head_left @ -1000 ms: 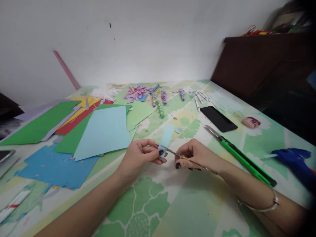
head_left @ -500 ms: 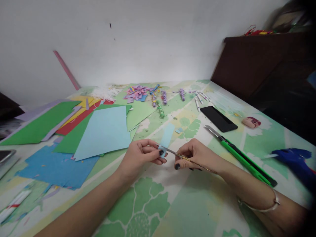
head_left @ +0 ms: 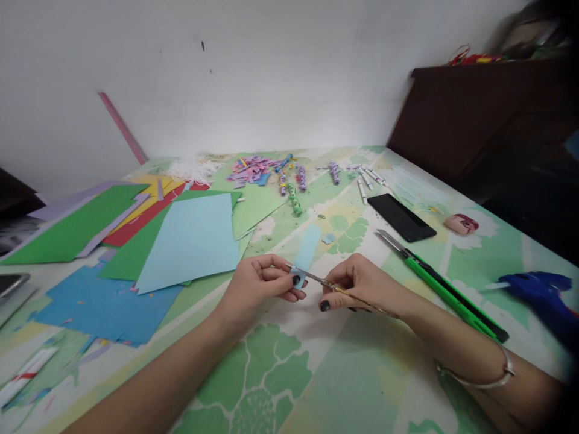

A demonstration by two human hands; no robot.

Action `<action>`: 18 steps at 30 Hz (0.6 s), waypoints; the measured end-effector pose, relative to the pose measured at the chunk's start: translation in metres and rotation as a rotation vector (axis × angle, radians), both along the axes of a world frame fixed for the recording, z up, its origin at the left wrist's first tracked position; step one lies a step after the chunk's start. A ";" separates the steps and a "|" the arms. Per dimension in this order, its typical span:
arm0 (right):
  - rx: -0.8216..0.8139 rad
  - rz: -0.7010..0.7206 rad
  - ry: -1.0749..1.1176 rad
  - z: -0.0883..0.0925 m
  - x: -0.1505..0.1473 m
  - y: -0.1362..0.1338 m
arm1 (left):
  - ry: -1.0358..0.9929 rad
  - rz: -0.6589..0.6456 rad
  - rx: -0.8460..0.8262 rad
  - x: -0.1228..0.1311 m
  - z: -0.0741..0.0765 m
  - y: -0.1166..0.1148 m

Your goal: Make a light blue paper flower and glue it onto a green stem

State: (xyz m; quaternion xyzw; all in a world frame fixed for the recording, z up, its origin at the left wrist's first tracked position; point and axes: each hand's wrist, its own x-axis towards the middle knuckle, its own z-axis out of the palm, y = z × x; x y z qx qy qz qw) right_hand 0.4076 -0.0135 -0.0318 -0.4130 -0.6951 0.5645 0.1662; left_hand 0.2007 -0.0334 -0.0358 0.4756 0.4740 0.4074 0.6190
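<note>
Between the thumb and fingers of my left hand (head_left: pixel 269 278) is the lower end of a light blue paper strip (head_left: pixel 308 244), which slants up and away over the table. My right hand (head_left: pixel 355 282) grips a pair of thin scissors (head_left: pixel 337 288) with gold-coloured handles. Their silver blades lie across the strip near my left thumb, the tips by my left fingers. Whether the blades have cut into the paper, I cannot make out. A small light blue scrap (head_left: pixel 328 239) lies just beyond the strip.
Light blue sheets (head_left: pixel 190 241), green sheets (head_left: pixel 81 226) and blue paper (head_left: pixel 108 307) spread at left. Behind are paper scraps (head_left: pixel 253 170), white shreds (head_left: pixel 192 169), decorated rolls (head_left: pixel 294 199) and markers (head_left: pixel 362 190). On the right lie a black phone (head_left: pixel 400 217), a green cutter (head_left: pixel 447 289) and a blue glue gun (head_left: pixel 538 295).
Almost nothing differs. Both hands, the strip and the scissors keep the same position, and the view has shifted only very slightly.
</note>
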 end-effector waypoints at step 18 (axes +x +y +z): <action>0.039 0.008 -0.056 -0.005 0.002 0.002 | 0.001 0.009 -0.007 0.000 0.000 0.001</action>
